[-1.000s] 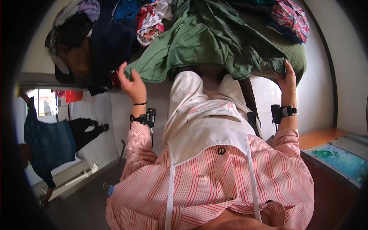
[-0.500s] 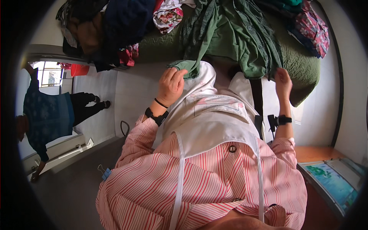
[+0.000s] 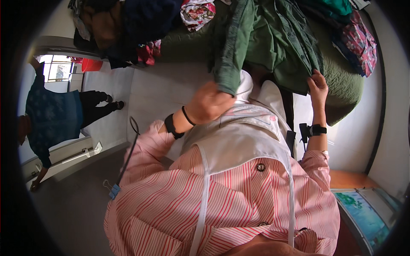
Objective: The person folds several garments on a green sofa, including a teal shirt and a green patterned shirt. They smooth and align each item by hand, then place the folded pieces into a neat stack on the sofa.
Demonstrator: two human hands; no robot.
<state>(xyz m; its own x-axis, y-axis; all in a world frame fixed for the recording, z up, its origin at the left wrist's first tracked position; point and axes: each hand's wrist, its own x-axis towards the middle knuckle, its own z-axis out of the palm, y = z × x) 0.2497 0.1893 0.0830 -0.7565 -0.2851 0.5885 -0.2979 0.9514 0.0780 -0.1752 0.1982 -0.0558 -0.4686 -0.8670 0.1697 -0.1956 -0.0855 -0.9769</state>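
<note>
- Left hand [image 3: 209, 102], mid-frame and slightly blurred: we see it closed on a lower corner of the green garment [image 3: 265, 38], over the apron [image 3: 245, 145].
- Right hand [image 3: 318, 87], right of centre: fingers pinched narrow on the garment's opposite lower edge.
- Green garment, upper centre: it lies partly on the green quilted cover [image 3: 344, 96], its near end hanging over the front edge. We judge the step in hand to be folding in its left side; the next move calls for keeping the right edge steady.
- Edges and room: dark clothes [image 3: 149, 19] at upper left and a pink floral bundle [image 3: 361, 42] at upper right bound the cover; we find freer room over the pale floor [image 3: 158, 83], left of the garment.
</note>
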